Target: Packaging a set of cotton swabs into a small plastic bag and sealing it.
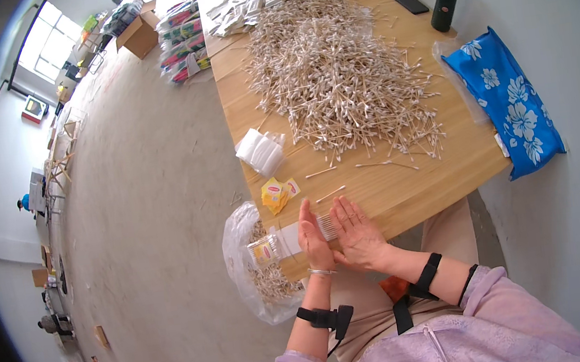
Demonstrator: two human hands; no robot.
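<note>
At the near edge of the wooden table [422,197], a row of cotton swabs [327,227] lies side by side between my hands. My left hand [316,239] stands on edge along the row's left side, its fingers stretched out. Against the right side, my right hand [359,234] lies fairly flat with straight fingers. A clear plastic sleeve [288,240] reaches left from beside my left hand. Left of it, a filled packet of swabs [264,251] with a yellow label sits at the table's corner. Yellow cards [275,195] and a single swab [331,194] are just beyond my hands.
A large heap of cotton swabs [341,66] covers the table's middle. Folded white bags [260,152] lie by the left edge, where a clear bag of swabs [274,284] hangs. On the right are a blue flowered pouch [516,106], a dark bottle [445,4] and a phone [407,1].
</note>
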